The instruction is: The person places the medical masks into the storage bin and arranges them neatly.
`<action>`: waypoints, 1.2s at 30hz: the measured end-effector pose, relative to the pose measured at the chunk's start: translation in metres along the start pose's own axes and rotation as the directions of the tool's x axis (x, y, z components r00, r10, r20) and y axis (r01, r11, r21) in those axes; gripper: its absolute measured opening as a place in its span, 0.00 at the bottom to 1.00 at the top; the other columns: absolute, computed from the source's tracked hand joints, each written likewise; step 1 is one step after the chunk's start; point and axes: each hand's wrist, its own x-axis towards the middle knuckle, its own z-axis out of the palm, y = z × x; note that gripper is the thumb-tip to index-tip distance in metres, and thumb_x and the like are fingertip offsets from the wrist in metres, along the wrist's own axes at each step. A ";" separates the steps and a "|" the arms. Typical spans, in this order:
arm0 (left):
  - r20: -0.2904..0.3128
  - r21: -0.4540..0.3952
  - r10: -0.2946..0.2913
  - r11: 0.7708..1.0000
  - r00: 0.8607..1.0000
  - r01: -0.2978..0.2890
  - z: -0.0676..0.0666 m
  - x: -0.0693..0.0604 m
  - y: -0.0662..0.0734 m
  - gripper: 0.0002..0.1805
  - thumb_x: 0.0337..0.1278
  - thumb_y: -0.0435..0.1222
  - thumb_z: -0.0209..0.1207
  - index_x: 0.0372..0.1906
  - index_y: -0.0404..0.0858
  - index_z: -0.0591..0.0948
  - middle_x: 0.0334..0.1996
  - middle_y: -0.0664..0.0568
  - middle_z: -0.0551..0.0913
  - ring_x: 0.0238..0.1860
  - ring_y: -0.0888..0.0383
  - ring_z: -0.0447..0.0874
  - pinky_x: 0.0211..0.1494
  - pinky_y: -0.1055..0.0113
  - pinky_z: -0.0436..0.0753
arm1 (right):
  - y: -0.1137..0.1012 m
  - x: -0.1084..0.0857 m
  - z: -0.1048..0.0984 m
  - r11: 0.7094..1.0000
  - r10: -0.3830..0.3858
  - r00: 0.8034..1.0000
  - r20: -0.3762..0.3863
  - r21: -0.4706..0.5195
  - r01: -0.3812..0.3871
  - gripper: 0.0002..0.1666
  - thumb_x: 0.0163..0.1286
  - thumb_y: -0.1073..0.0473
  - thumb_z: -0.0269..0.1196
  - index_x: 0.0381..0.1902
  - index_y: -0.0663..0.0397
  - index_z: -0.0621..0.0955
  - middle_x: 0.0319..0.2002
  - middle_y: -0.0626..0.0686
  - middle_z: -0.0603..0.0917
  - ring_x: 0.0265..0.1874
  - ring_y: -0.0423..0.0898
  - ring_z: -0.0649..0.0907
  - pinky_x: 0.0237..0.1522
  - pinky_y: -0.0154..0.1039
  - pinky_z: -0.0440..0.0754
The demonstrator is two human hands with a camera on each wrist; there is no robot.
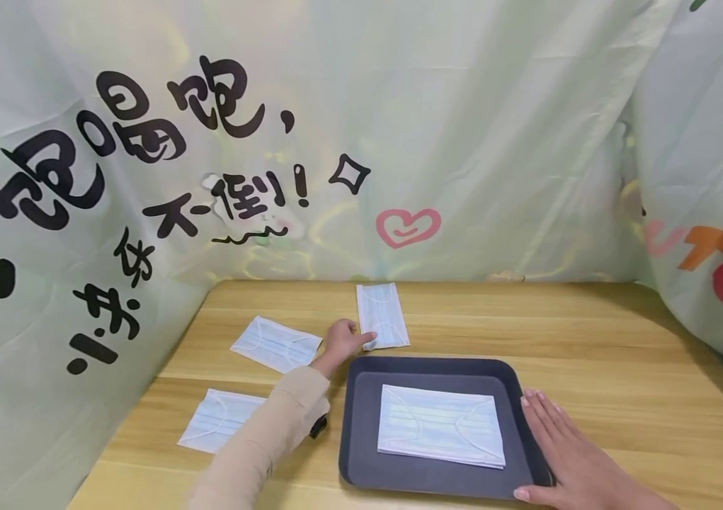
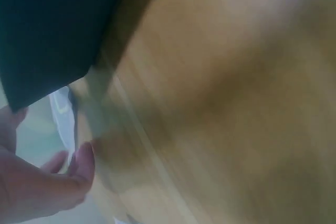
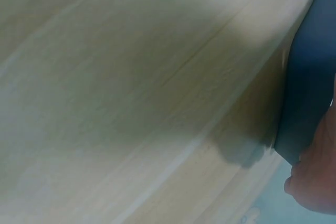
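On table (image 1: 590, 333), with left hand (image 1: 340, 341) nearer, impossible to tell whether pinching, at near-left corner of far mask (image 1: 383, 308), lengthwise near-to-far beyond tray (image 1: 361, 425); with right hand (image 1: 571, 446) straight-fingered along tray's right rim.

The head view looks forward and down over the table (image 1: 622, 340), far enough back for the whole tray (image 1: 431, 483) and the cloth (image 1: 495, 142) behind. Both wrist views lie close over the table, strongly tilted: the left has the left fingers (image 2: 84, 166) low at its left, the right the tray's side along its right edge. All three share tray and table.
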 end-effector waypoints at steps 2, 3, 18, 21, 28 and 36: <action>-0.039 0.029 0.025 0.999 0.999 -0.024 0.022 0.024 -0.023 0.27 0.39 0.48 0.70 0.13 0.39 0.65 0.14 0.55 0.60 0.18 0.60 0.58 0.20 0.69 0.63 | 0.000 0.000 -0.001 1.000 0.003 1.000 0.002 -0.002 -0.003 0.72 0.45 0.26 0.63 0.71 0.66 0.46 0.75 0.52 0.34 0.73 0.40 0.33 0.70 0.27 0.25; -0.054 0.045 0.046 0.998 0.997 -0.044 0.034 0.037 -0.036 0.31 0.38 0.51 0.71 0.10 0.43 0.59 0.12 0.58 0.54 0.16 0.62 0.52 0.18 0.69 0.56 | 0.000 0.000 -0.002 1.000 0.007 1.000 0.006 -0.001 -0.007 0.72 0.45 0.26 0.63 0.71 0.66 0.46 0.75 0.52 0.34 0.73 0.40 0.33 0.69 0.27 0.25; -0.007 0.180 -0.054 0.982 0.999 0.054 -0.014 -0.023 0.053 0.30 0.41 0.33 0.69 0.09 0.41 0.56 0.12 0.56 0.53 0.19 0.59 0.56 0.20 0.72 0.58 | -0.001 0.003 -0.008 0.996 0.081 0.995 0.061 -0.032 -0.079 0.70 0.46 0.24 0.61 0.72 0.64 0.48 0.75 0.54 0.38 0.72 0.38 0.32 0.68 0.25 0.24; -0.016 0.196 -0.057 0.979 0.998 0.059 -0.012 -0.020 0.051 0.28 0.41 0.32 0.68 0.08 0.41 0.58 0.11 0.56 0.55 0.18 0.58 0.58 0.19 0.72 0.59 | -0.001 0.003 -0.007 0.997 0.061 0.997 0.036 -0.040 -0.060 0.71 0.46 0.24 0.60 0.71 0.65 0.48 0.75 0.58 0.41 0.73 0.40 0.32 0.69 0.27 0.25; -0.062 0.201 -0.041 0.978 0.997 0.053 0.008 0.004 0.022 0.26 0.40 0.29 0.66 0.04 0.40 0.61 0.09 0.56 0.59 0.16 0.59 0.57 0.16 0.71 0.57 | 0.000 0.002 -0.006 0.998 0.051 0.999 0.019 -0.042 -0.050 0.71 0.45 0.23 0.60 0.71 0.65 0.48 0.74 0.52 0.33 0.73 0.41 0.33 0.70 0.27 0.26; -0.163 0.168 0.022 0.986 0.986 0.006 -0.001 0.002 0.015 0.02 0.45 0.28 0.62 0.23 0.33 0.83 0.27 0.44 0.85 0.28 0.51 0.79 0.28 0.63 0.76 | -0.006 -0.001 -0.005 0.996 0.084 0.994 0.069 -0.022 -0.083 0.71 0.46 0.24 0.61 0.72 0.63 0.46 0.75 0.51 0.34 0.72 0.38 0.31 0.68 0.25 0.23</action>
